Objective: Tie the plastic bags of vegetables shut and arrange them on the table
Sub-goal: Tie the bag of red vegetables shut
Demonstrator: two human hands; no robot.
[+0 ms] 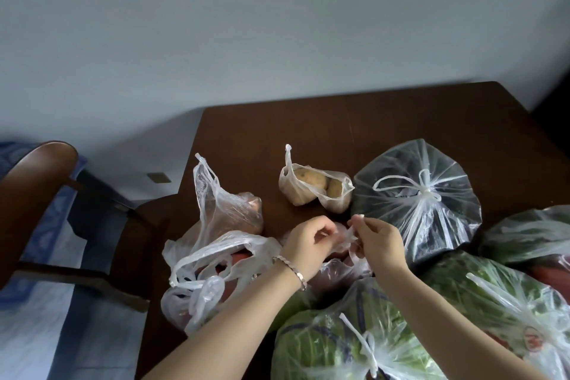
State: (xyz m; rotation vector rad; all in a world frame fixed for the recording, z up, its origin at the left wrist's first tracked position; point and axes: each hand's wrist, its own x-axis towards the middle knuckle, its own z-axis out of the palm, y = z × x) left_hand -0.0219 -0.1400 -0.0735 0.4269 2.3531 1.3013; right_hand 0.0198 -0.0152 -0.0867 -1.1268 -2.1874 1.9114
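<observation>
A: Knot time at mid-table. The left hand (305,244) and right hand (381,245) are close together over the red bag (337,271), each pinching a thin handle strip between thumb and fingertips.

B: So that's the tying step, at the crossing by my read. I see no finished knot on that one.

A: Agreed. Next move, I'd say, is to loop one strip under the other and pull them apart, low and snug to the load. The film is thin, so it wants a firm, even pull; a jerk could stretch or tear the handle.

B: What's inside?

A: Reddish, rounded shapes show through the plastic, but I can't name the vegetable. The bag sits on the table (277,126), towards the near side, half hidden under the hands.

B: And round the table?

A: The potato bag (311,191) is just behind the hands, potatoes plain to see, one handle sticking up. Whether it's knotted, I can't tell. The dark bag (431,219) on the right is tied with a bow on top, its contents too dark to call. The cabbage bag (327,345) nearest us looks tied. The greens bag (505,293) is to its right.

B: The left side?

A: The loose bag (216,259) has its handles flopped wide and its mouth open, with something orange-red inside. That looks like the next customer.
</observation>
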